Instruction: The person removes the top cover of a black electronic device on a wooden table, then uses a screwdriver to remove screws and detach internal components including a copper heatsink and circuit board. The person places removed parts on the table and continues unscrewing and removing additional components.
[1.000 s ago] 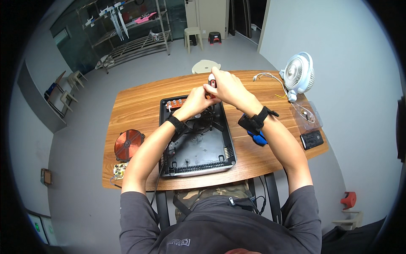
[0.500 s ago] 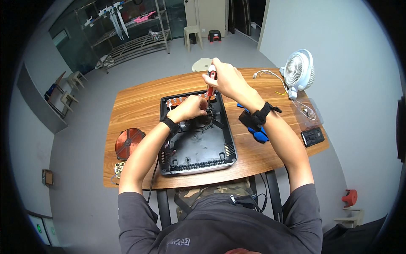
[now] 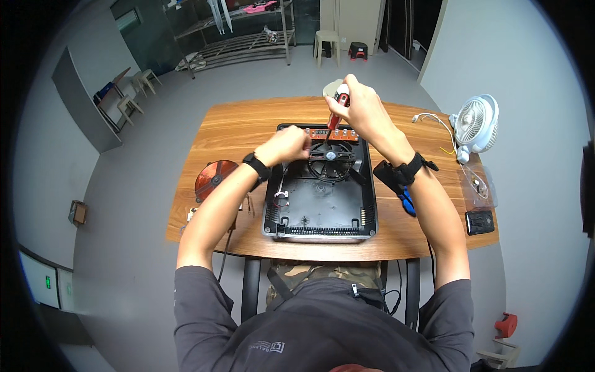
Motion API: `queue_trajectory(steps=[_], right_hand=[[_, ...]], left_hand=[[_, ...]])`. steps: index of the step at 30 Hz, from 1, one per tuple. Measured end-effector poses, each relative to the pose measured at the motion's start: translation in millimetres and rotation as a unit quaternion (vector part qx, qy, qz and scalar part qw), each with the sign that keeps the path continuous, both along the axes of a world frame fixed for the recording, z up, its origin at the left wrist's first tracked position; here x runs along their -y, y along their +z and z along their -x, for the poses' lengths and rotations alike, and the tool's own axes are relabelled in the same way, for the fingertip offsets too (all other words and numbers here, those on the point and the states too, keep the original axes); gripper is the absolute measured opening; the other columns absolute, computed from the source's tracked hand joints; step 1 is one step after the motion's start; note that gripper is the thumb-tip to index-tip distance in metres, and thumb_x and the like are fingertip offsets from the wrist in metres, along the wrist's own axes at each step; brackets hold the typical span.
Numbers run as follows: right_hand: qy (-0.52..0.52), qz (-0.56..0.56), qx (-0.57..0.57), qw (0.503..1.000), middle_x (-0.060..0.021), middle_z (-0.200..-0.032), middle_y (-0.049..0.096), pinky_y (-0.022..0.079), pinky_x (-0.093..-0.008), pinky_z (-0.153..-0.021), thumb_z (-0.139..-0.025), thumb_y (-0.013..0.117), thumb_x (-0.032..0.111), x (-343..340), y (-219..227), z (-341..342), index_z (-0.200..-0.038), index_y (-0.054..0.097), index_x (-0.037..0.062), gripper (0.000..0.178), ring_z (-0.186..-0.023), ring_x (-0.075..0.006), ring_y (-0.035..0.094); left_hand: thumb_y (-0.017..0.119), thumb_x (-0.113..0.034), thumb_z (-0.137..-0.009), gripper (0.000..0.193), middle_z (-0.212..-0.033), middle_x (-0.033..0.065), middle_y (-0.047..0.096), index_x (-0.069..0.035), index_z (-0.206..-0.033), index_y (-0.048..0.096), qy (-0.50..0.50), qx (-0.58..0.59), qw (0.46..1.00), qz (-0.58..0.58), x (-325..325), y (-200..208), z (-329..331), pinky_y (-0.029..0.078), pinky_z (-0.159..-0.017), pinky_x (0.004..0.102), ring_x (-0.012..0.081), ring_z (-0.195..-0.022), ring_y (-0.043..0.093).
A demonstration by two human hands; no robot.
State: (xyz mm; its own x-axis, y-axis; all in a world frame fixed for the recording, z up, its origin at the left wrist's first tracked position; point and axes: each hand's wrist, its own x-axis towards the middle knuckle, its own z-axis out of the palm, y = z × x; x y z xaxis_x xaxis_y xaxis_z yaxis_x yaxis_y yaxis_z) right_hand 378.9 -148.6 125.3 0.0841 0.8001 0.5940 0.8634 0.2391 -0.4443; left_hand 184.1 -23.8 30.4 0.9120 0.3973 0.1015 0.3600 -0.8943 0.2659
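A red screwdriver point(image 3: 338, 113) with a pale end is gripped in my right hand point(image 3: 365, 111), its shaft pointing down at the upper part of a black cooling fan point(image 3: 331, 156). The fan sits inside an open black appliance housing point(image 3: 319, 208), against its far half. My left hand point(image 3: 286, 146) is curled with fingers drawn together at the fan's upper left; whatever it pinches, if anything, is hidden and slightly blurred. An orange circuit board point(image 3: 344, 134) with small buttons and a display runs along the housing's far end. Loose wires with a white connector point(image 3: 282, 195) lie in the housing's left side.
A round copper coil point(image 3: 214, 178) lies left of the housing, partly behind my left forearm. Blue-and-black items point(image 3: 406, 201) lie to the right. Farther right are a white fan point(image 3: 476, 124), a clear plastic box point(image 3: 477, 189) and a black box-shaped item point(image 3: 480, 222).
My left hand has drawn back leftward off the fan's middle, uncovering its hub. My right hand still holds the screwdriver over the fan. The whole view has shifted, with the table appearing farther right.
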Motion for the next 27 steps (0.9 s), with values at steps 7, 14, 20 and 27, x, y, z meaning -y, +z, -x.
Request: queue_trajectory(steps=[7,14,20,27], right_hand=[[0.01,-0.004,0.023,1.0,-0.0262,-0.08,0.067,0.054,-0.0508,-0.069,-0.092,0.073,0.036,-5.7,-1.7,17.4,-0.097,0.049,-0.0019,0.045,-0.077,-0.0458,0.067],[0.007,0.023,0.024,0.999,-0.0268,-0.081,0.067,0.054,-0.0505,-0.072,-0.092,0.073,0.036,-0.1,-8.6,14.9,-0.097,0.05,-0.0022,0.045,-0.081,-0.046,0.068],[0.012,0.035,0.013,0.999,-0.0266,-0.081,0.067,0.055,-0.05,-0.072,-0.092,0.073,0.036,0.8,-11.0,8.0,-0.097,0.05,-0.0022,0.045,-0.081,-0.0456,0.068],[0.003,0.016,0.034,0.999,-0.0266,-0.079,0.067,0.055,-0.0499,-0.07,-0.092,0.073,0.036,2.3,-8.3,5.2,-0.096,0.05,-0.002,0.045,-0.078,-0.0457,0.068]], left_hand=[[0.076,-0.015,-0.076,0.017,-0.087,0.0249,0.072,0.0,-0.084,0.076,0.15,-0.122,0.978,-0.074,-62.1,-13.2,82.9,0.059,-0.077,0.0457,0.0401,-0.085,0.072],[0.08,-0.009,-0.075,0.026,-0.101,0.0259,0.073,0.004,-0.097,0.075,0.182,-0.253,0.95,-0.029,-50.5,-28.7,88.9,0.06,-0.083,0.0449,0.0405,-0.096,0.072],[0.081,-0.013,-0.074,0.023,-0.088,0.0202,0.075,0.0,-0.092,0.077,0.181,-0.232,0.956,0.004,-68.5,-46.5,92.5,0.059,-0.072,0.0416,0.0333,-0.083,0.074],[0.085,-0.012,-0.072,0.022,-0.093,0.018,0.075,-0.006,-0.091,0.077,0.173,-0.179,0.969,-0.008,-77.3,-23.6,104.2,0.059,-0.08,0.0426,0.0352,-0.09,0.073]])
